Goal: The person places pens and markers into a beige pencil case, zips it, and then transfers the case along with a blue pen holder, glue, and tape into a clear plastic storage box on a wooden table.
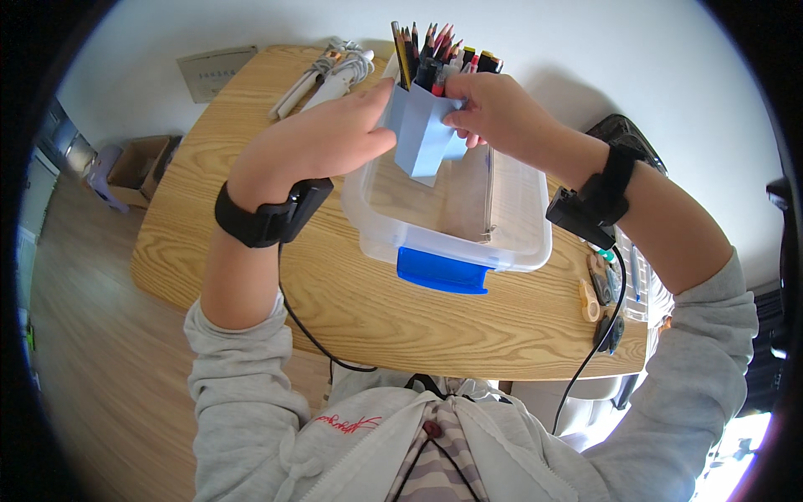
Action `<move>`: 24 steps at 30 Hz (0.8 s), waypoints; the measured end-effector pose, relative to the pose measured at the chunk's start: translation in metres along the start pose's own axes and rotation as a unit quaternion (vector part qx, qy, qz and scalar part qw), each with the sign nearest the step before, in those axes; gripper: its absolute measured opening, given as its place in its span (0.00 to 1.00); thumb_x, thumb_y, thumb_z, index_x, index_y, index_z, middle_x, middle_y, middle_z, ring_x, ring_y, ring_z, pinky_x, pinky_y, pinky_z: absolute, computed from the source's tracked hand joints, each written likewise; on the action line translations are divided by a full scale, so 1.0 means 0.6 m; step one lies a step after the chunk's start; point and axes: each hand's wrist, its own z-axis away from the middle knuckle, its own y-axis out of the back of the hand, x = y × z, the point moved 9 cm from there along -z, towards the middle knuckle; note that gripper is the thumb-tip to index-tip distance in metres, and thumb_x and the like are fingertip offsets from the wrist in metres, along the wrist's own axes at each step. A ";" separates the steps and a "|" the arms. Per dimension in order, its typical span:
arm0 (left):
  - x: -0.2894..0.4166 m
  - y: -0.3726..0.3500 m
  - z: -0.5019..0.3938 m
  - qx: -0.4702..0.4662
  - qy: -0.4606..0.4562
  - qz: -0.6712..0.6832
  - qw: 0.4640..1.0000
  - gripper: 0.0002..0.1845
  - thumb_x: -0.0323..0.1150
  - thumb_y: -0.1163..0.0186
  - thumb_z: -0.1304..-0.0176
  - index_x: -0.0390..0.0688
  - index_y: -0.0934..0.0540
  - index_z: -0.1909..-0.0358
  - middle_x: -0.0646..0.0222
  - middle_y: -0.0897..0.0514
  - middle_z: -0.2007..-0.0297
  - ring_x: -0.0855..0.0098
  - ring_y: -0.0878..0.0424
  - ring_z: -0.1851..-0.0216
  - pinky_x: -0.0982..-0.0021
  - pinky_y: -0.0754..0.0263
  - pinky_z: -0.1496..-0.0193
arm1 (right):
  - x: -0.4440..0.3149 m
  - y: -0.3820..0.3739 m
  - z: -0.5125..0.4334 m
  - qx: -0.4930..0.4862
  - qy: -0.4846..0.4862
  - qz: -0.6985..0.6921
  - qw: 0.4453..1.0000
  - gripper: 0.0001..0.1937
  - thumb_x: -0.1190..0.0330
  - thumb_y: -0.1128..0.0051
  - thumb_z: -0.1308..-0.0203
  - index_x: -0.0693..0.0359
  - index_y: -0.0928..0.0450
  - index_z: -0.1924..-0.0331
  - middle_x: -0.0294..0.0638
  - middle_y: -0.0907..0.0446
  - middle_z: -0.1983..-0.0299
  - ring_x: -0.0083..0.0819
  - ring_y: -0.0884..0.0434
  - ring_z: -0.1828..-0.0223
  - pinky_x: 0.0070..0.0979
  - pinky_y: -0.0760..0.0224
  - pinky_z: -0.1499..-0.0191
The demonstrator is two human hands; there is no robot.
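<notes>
A light blue pen holder (424, 132) with angular compartments is tilted over a clear plastic storage box (376, 229). Pencils (443, 39), a few pens and some dark markers (488, 61) stick up from its top. My right hand (486, 113) pinches the holder's right side near the rim, thumb in front. At the holder's left side is my left hand (342, 135), thumb and forefinger apart; whether it grips the holder is hard to tell. Inside the box lies a flat, pale zippered pouch (467, 204). A blue latch (444, 271) sits on the box's near side.
White devices with wound grey cords (335, 78) lie at the wooden table's (251, 188) back left. Correction tapes (590, 301) and a clear tray (635, 276) are at the right, below my forearm. A black case (627, 135) stands by the wall. A cardboard box (135, 166) is beyond the table.
</notes>
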 end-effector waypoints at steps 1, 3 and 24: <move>-0.001 -0.001 -0.001 -0.002 0.002 -0.002 1.000 0.32 0.35 0.50 0.36 0.38 0.45 0.31 0.50 0.24 0.63 0.57 0.24 0.63 0.61 0.31 0.59 | 0.008 -0.003 -0.001 -0.003 -0.021 0.003 1.000 0.12 0.71 0.44 0.39 0.63 0.24 0.53 0.40 0.21 0.75 0.28 0.22 0.76 0.27 0.29 0.72; -0.003 -0.002 -0.001 0.000 0.003 -0.011 1.000 0.32 0.35 0.51 0.36 0.37 0.45 0.31 0.51 0.24 0.65 0.58 0.25 0.65 0.61 0.32 0.61 | 0.008 -0.011 0.002 -0.009 -0.015 0.000 1.000 0.11 0.72 0.45 0.38 0.64 0.24 0.53 0.42 0.21 0.74 0.28 0.22 0.76 0.27 0.29 0.72; -0.012 -0.009 -0.006 -0.009 0.006 -0.036 0.999 0.32 0.35 0.51 0.37 0.33 0.44 0.32 0.44 0.22 0.61 0.51 0.23 0.60 0.60 0.30 0.57 | 0.019 -0.042 -0.015 -0.033 0.000 -0.011 0.999 0.06 0.75 0.53 0.36 0.69 0.27 0.60 0.46 0.22 0.73 0.33 0.20 0.72 0.30 0.27 0.69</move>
